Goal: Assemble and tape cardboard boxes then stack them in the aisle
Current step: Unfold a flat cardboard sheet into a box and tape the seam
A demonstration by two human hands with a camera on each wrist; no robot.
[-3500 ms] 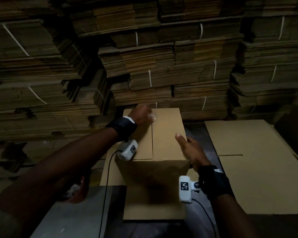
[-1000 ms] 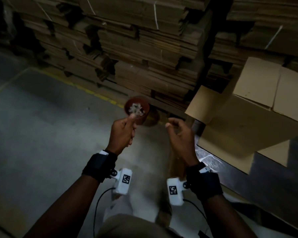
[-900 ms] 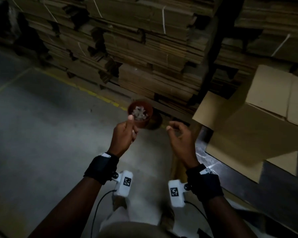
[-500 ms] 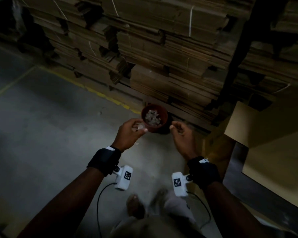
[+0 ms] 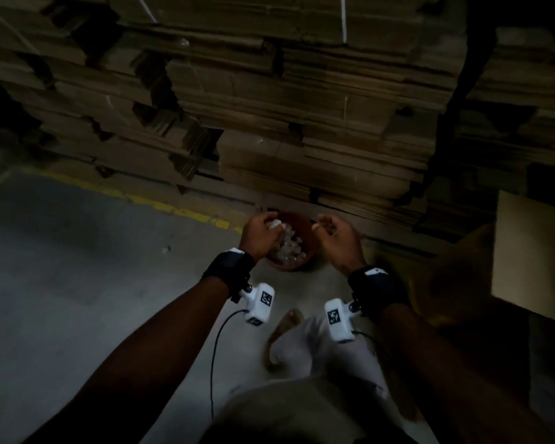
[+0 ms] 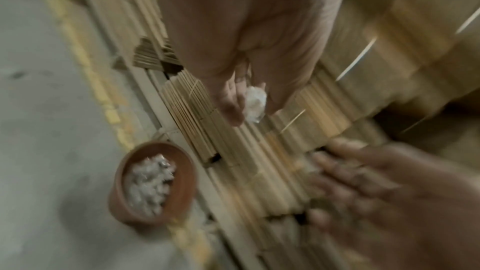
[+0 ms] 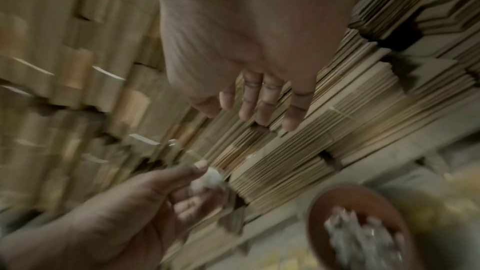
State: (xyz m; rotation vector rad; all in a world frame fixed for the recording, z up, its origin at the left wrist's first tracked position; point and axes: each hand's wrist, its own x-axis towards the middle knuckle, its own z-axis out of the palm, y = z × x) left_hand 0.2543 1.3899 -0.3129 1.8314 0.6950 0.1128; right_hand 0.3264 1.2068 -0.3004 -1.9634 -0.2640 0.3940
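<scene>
A brown round pot point(image 5: 289, 266) stands on the concrete floor against the cardboard stacks, filled with crumpled clear tape scraps point(image 5: 287, 248). My left hand point(image 5: 259, 233) hovers over the pot's left rim and pinches a small wad of crumpled tape point(image 6: 255, 101) between thumb and fingers. That wad point(image 7: 207, 179) also shows in the right wrist view. My right hand point(image 5: 337, 239) hangs over the pot's right rim, its fingers point(image 7: 259, 106) loosely extended and holding nothing. The assembled box point(image 5: 534, 251) is partly in view at the far right.
Tall bundles of flattened cardboard point(image 5: 302, 107), tied with white straps, fill the space behind the pot. A worn yellow line point(image 5: 161, 205) runs along the grey floor point(image 5: 77, 283). My feet and light trousers point(image 5: 302, 347) are below the hands.
I have turned from the box on the table down to the floor. Both hands have dropped to the pot, and the left one carries the tape wad over its rim.
</scene>
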